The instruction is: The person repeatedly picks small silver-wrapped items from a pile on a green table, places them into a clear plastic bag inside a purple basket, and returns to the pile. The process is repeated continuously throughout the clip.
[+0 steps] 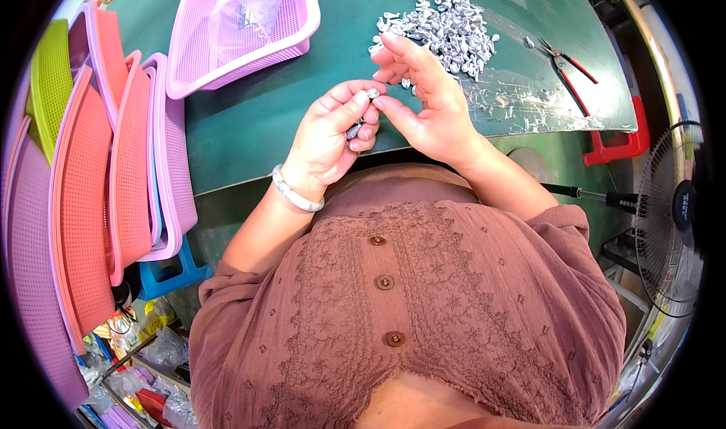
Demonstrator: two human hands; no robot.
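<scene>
Above the table's near edge, my left hand (325, 130) pinches a small shiny silver-grey piece (372, 94) between thumb and forefinger. Another dark grey bit (353, 131) shows among its curled fingers; its kind is too small to make out. Just to the right, my right hand (439, 107) has its fingers raised and apart, the thumb tip close to the pinched piece. I cannot tell whether that thumb touches it. Beyond the right hand lies a heap of small silver-grey curled pieces (446, 32), loose on the green table (318, 88).
A lilac basket (302, 32) with a clear plastic bag (249, 13) stands at the far left. Red-handled pliers (561, 67) lie on the right. Stacked coloured baskets (83, 202) crowd the left side. A black fan (669, 217) stands at the right, near a red stool (639, 134).
</scene>
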